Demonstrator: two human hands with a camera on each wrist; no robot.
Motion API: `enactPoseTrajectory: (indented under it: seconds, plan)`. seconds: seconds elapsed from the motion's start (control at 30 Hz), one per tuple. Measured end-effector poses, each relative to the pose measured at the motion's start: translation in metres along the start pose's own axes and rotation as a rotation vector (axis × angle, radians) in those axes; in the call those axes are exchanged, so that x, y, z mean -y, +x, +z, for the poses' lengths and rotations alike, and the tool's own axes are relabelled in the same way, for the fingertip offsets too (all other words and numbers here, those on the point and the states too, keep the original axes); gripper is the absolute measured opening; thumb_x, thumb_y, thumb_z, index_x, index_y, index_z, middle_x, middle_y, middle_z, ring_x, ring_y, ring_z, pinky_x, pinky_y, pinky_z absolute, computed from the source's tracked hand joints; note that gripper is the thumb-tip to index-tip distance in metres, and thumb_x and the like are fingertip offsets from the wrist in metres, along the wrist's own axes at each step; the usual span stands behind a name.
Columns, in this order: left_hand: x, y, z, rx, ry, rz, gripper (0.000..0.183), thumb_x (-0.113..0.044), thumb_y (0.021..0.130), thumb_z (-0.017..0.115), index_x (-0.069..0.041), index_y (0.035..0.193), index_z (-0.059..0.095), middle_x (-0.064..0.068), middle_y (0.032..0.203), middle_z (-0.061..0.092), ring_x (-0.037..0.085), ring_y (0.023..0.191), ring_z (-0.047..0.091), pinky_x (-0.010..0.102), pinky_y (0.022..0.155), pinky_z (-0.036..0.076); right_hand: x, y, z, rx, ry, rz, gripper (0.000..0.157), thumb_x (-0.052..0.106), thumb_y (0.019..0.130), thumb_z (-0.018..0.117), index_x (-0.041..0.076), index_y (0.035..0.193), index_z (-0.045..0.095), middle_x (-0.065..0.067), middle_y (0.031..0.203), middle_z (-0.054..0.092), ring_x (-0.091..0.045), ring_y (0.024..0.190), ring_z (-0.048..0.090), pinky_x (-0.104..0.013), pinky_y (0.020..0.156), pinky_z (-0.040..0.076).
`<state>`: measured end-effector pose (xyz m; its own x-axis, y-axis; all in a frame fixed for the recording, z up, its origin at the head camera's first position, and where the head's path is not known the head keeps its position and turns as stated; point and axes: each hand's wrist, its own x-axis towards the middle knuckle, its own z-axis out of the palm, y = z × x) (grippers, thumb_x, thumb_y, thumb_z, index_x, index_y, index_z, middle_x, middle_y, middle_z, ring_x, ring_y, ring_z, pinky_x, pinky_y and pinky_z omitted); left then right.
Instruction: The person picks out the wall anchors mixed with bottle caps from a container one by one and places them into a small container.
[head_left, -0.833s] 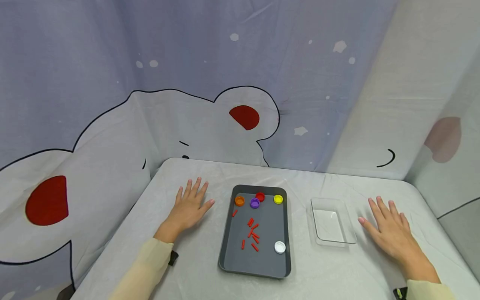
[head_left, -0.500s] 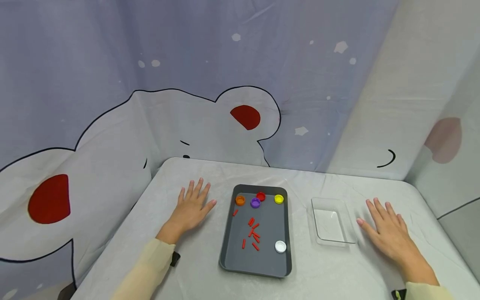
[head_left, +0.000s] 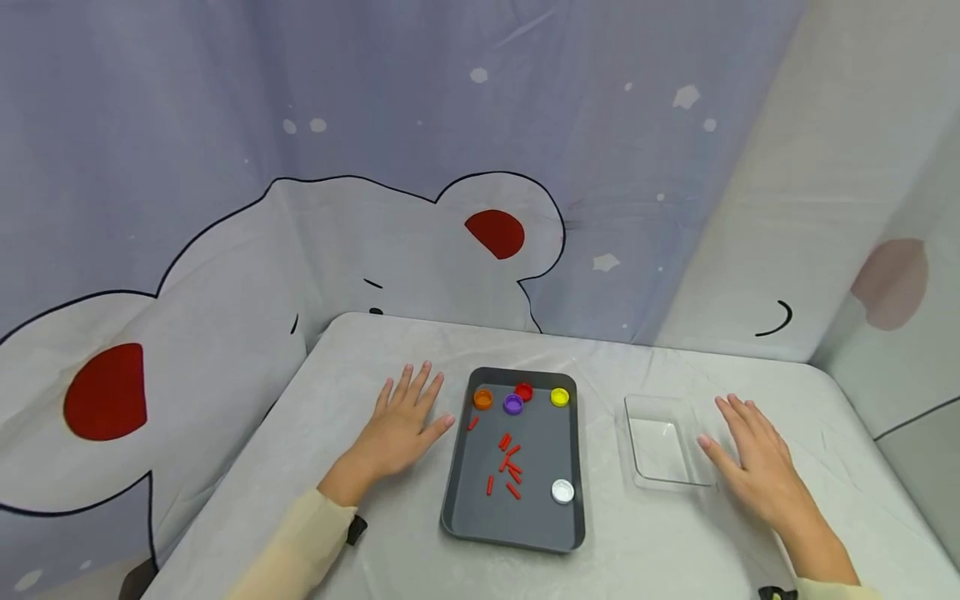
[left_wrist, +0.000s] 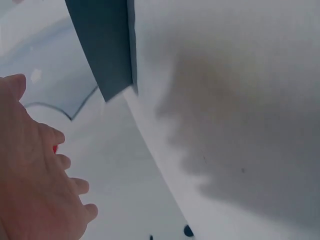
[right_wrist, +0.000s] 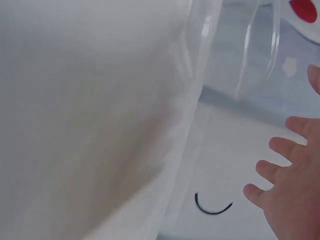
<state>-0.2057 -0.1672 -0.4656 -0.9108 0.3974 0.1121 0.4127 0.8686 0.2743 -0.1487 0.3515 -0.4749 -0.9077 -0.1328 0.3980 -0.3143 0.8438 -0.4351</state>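
Observation:
My left hand (head_left: 393, 433), fingers spread and holding nothing, hovers just left of a dark grey tray (head_left: 517, 529). Several short red sticks (head_left: 513, 492) lie scattered over the tray's middle. Toward its far end sit small round caps: orange (head_left: 483, 399), red (head_left: 523, 391), purple (head_left: 513, 404) and yellow (head_left: 559, 397). A white cap (head_left: 562, 491) lies near the tray's front right. To the right of a clear rectangular box (head_left: 663, 481), my right hand (head_left: 761, 467) is held with fingers extended, thumb close by the box's rim. Both wrist views show the hands raised, with shadows on the cloth below.
A white cloth (head_left: 630, 558) covers the table under the tray and box. Behind it and along both sides hang printed curtains (head_left: 375, 83) with bear outlines. The cloth shows between the tray and the box.
My left hand has moved right, closer to the tray. The right hand has shifted left toward the clear box. The tray's contents lie as before.

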Motion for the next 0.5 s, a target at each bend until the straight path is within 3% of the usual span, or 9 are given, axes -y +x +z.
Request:
enactPoseTrajectory:
  seconds: [0.23, 0.5]
  plan:
    - [-0.017, -0.007, 0.004, 0.022, 0.013, 0.075, 0.082, -0.066, 0.103, 0.033, -0.013, 0.163, 0.018, 0.009, 0.171, 0.008, 0.034, 0.157, 0.002, 0.060, 0.122, 0.005, 0.027, 0.004, 0.012, -0.044, 0.074, -0.038, 0.061, 0.022, 0.097, 0.067, 0.001, 0.150, 0.044, -0.029, 0.148, 0.042, -0.053, 0.135, 0.033, -0.070, 0.109, 0.022]
    - [-0.033, -0.015, 0.008, 0.075, 0.046, 0.113, 0.087, -0.068, 0.101, 0.036, -0.011, 0.164, 0.016, 0.006, 0.171, 0.004, 0.033, 0.157, 0.002, 0.058, 0.122, 0.005, 0.052, 0.006, 0.026, -0.061, 0.104, -0.047, 0.060, 0.022, 0.096, 0.071, 0.008, 0.149, 0.048, -0.019, 0.144, 0.049, -0.041, 0.134, 0.039, -0.060, 0.105, 0.031]
